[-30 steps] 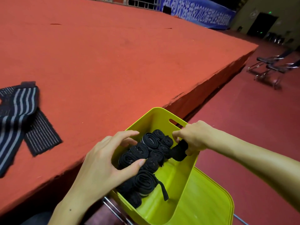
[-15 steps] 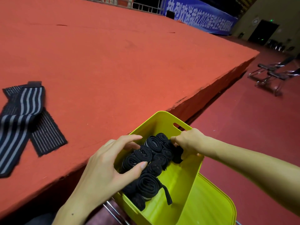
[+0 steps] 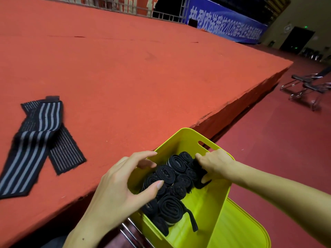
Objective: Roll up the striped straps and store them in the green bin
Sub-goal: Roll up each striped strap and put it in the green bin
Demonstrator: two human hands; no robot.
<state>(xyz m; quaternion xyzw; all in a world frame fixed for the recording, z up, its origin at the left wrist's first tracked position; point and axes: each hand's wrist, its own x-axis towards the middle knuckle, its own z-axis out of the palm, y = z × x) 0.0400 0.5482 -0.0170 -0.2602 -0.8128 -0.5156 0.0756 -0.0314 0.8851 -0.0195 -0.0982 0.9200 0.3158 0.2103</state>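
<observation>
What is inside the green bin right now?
The green bin holds a packed cluster of rolled black straps. The left hand and right hand press on them. Rolls beneath the hands and the bin's floor under the cluster are hidden.

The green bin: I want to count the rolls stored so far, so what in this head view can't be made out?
- Rolled straps in the green bin: the left hand and right hand cover some, and lower layers are buried, so no exact count.
- Unrolled striped straps on the red platform: their near end is cut off by the frame's left edge.
- Right fingertips: hidden among the rolls.
</observation>
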